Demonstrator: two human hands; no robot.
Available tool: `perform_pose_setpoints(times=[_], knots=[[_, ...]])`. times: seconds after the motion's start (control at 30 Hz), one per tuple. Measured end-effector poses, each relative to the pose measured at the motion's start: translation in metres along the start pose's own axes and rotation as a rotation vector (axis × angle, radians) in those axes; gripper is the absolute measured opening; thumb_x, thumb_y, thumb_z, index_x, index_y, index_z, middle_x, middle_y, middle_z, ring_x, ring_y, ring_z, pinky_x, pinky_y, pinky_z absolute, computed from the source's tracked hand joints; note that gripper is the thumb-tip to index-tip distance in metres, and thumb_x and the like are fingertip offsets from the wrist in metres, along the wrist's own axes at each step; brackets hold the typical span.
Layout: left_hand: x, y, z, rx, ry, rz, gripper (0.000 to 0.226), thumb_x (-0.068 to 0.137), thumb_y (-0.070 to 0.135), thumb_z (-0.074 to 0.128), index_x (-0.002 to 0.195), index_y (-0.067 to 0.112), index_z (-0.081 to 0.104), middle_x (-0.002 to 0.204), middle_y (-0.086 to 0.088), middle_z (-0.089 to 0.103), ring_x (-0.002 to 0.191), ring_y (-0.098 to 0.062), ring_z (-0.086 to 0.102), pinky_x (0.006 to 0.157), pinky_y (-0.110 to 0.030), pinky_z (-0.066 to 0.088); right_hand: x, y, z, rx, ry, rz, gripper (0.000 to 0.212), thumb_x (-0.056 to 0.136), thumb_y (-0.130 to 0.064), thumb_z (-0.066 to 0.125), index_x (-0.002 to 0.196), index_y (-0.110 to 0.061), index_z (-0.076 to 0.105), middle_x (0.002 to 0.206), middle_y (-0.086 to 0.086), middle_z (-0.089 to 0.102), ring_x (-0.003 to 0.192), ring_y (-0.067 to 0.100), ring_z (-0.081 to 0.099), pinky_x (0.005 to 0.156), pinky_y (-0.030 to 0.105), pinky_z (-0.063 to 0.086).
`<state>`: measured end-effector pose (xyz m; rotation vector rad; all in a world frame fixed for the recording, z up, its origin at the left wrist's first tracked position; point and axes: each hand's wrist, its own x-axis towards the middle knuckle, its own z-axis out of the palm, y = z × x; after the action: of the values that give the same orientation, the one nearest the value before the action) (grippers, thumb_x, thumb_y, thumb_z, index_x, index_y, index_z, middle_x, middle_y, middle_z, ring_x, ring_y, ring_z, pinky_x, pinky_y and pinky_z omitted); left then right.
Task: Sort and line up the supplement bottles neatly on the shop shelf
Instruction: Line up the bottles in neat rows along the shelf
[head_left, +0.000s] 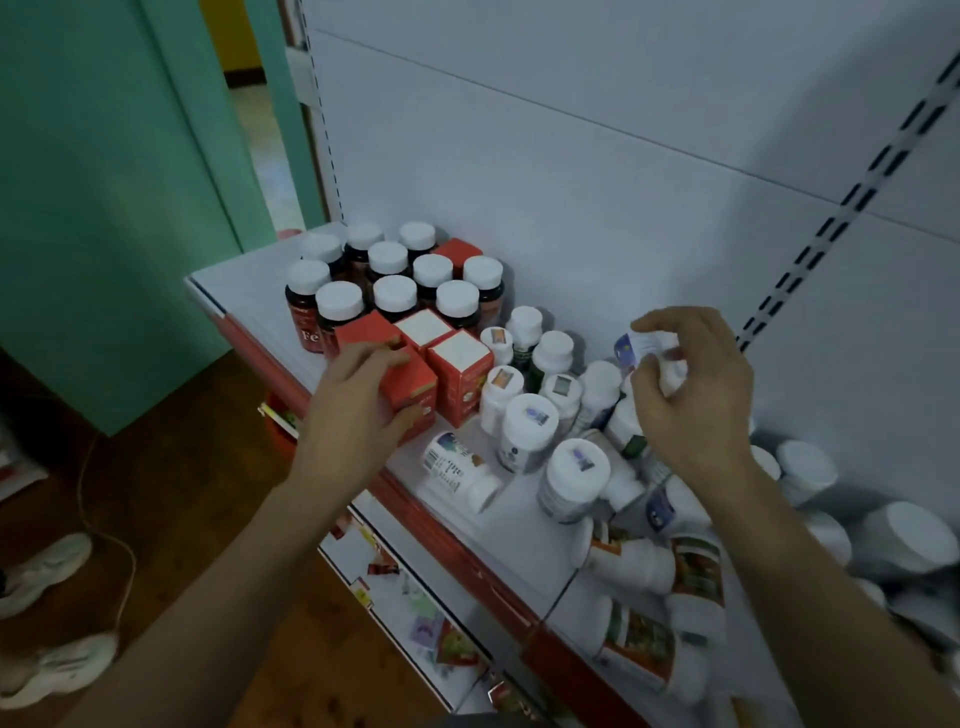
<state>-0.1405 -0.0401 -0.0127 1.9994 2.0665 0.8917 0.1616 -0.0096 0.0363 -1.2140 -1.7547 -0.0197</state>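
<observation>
Several dark bottles with white caps (395, 293) stand in rows at the left end of the white shelf (249, 291). In front of them are red boxes (460, 374). My left hand (358, 410) grips the front red box (410, 387) near the shelf's edge. My right hand (691, 384) holds a small white bottle (652, 348) lifted above a cluster of upright white bottles (530, 421). One white bottle (457, 470) lies on its side near the front edge. More white bottles (649, 639) lie jumbled at the right.
The shelf's white back panel (623, 182) has a slotted upright (852, 197) at the right. A red strip (447, 530) runs along the shelf's front edge, with a lower shelf of packets (415, 603) beneath. A green wall (114, 182), wooden floor and pale shoes (47, 566) are at left.
</observation>
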Motion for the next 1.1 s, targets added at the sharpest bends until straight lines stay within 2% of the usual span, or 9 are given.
perform_pose_setpoints(times=[0.1,0.17,0.23,0.3,0.43,0.53,0.67,0.9,1.1], knots=[[-0.001,0.004,0.001,0.039,0.118,0.063,0.042,0.09,0.043,0.071,0.126,0.024,0.064,0.14,0.001,0.05,0.131,-0.024,0.043,0.108,-0.039,0.038,-0.025,0.003,-0.015,0.012,0.014,0.068,0.016,0.077,0.0,0.058,0.086,-0.013,0.059,0.086,-0.003,0.057,0.072,0.013,0.049,0.071,0.019,0.043],[0.002,0.015,-0.002,-0.025,0.188,0.056,0.03,0.092,0.038,0.068,0.119,0.024,0.065,0.139,0.001,0.048,0.132,-0.022,0.04,0.107,-0.036,0.034,-0.045,0.009,-0.017,-0.072,-0.219,0.067,0.017,0.079,-0.006,0.063,0.087,-0.02,0.055,0.085,-0.005,0.054,0.07,0.015,0.051,0.064,0.033,0.047],[0.008,0.032,-0.005,-0.098,0.208,0.097,0.023,0.092,0.027,0.067,0.114,0.022,0.065,0.133,0.001,0.05,0.129,-0.02,0.041,0.104,-0.032,0.032,-0.063,0.015,-0.014,-0.321,-0.431,-0.007,0.024,0.079,-0.025,0.069,0.098,-0.021,0.055,0.092,-0.002,0.056,0.071,0.021,0.055,0.058,0.032,0.041],[0.016,0.052,-0.003,-0.155,0.168,0.253,0.018,0.091,0.019,0.065,0.108,0.019,0.067,0.121,0.0,0.056,0.117,-0.021,0.048,0.097,-0.028,0.035,-0.07,0.019,-0.011,-0.515,-0.569,-0.019,0.046,0.072,-0.039,0.074,0.108,-0.019,0.054,0.096,0.003,0.06,0.073,0.028,0.059,0.057,0.031,0.035],[0.026,0.089,0.016,-0.212,-0.103,0.549,0.018,0.086,0.021,0.06,0.103,0.018,0.067,0.107,0.004,0.062,0.1,-0.021,0.056,0.087,-0.041,0.046,-0.068,0.016,-0.007,-0.773,-0.696,-0.085,0.061,0.064,-0.03,0.085,0.113,-0.012,0.054,0.086,0.008,0.067,0.066,0.032,0.065,0.056,0.032,0.03],[0.022,0.112,0.029,-0.269,-0.216,0.604,0.023,0.086,0.021,0.062,0.108,0.018,0.067,0.107,0.006,0.064,0.098,-0.016,0.057,0.086,-0.042,0.048,-0.064,0.012,-0.015,-0.612,-0.703,0.038,0.049,0.08,-0.035,0.07,0.119,-0.018,0.047,0.104,0.006,0.064,0.088,0.032,0.063,0.064,0.033,0.033],[0.013,0.124,0.038,-0.392,-0.247,0.537,0.027,0.088,0.012,0.064,0.116,0.014,0.064,0.112,0.002,0.065,0.105,-0.014,0.06,0.089,-0.028,0.048,-0.065,0.013,-0.034,-0.263,-0.444,0.206,0.026,0.081,-0.025,0.066,0.102,-0.017,0.054,0.1,0.006,0.051,0.084,0.028,0.053,0.068,0.038,0.045],[0.0,0.115,0.054,-0.226,-0.394,0.549,0.031,0.087,0.042,0.051,0.109,0.026,0.065,0.106,0.01,0.063,0.103,-0.019,0.06,0.09,-0.051,0.049,-0.067,0.018,-0.037,-0.211,-0.485,0.15,0.016,0.087,-0.023,0.073,0.098,-0.014,0.065,0.093,0.002,0.055,0.081,0.02,0.052,0.072,0.04,0.049],[-0.007,0.117,0.055,-0.222,-0.365,0.588,0.027,0.087,0.044,0.049,0.105,0.031,0.064,0.099,0.019,0.055,0.098,-0.012,0.055,0.092,-0.055,0.047,-0.079,0.014,-0.061,-0.231,-0.513,0.15,0.02,0.079,-0.022,0.076,0.087,-0.015,0.059,0.087,-0.003,0.05,0.077,0.018,0.049,0.067,0.033,0.039]])
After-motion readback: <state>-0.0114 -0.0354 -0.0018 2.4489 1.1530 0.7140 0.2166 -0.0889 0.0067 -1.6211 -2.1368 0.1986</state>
